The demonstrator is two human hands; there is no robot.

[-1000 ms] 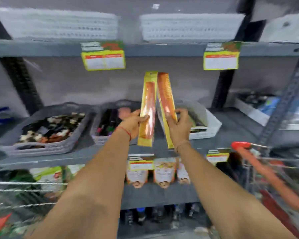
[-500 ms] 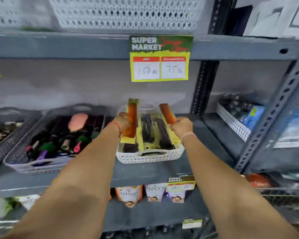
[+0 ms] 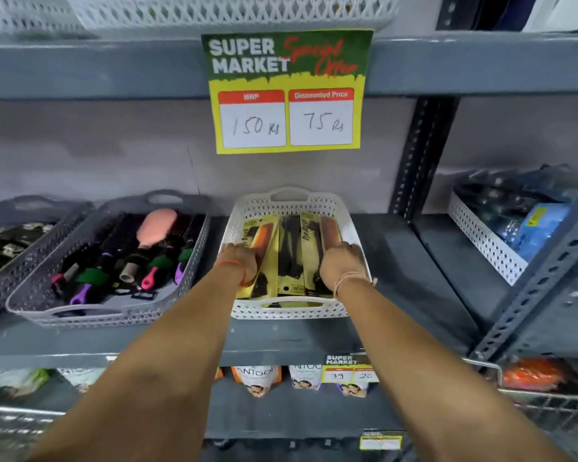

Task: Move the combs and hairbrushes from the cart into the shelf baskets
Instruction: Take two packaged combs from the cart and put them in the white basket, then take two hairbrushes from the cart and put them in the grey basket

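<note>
A white perforated basket [image 3: 289,310] stands on the middle shelf and holds several packaged combs in yellow cards. My left hand [image 3: 239,261] grips an orange comb pack [image 3: 262,236] lying at the basket's left side. My right hand [image 3: 339,261] grips a second orange comb pack [image 3: 329,230] at the basket's right side. Both packs lie low inside the basket, beside black combs [image 3: 291,248] in the middle. A grey basket [image 3: 90,313] to the left holds several hairbrushes, among them a pink paddle brush [image 3: 156,225].
A price card [image 3: 287,91] hangs from the shelf above the white basket. A dark upright post [image 3: 421,155] divides the bay. Another white basket [image 3: 481,241] stands at right, a dark grey one [image 3: 0,261] at far left. Cart wire [image 3: 548,405] shows at the lower corners.
Both hands carried the two orange comb packs from upright in front of the shelf down into the white basket. The camera moved closer and to the right.
</note>
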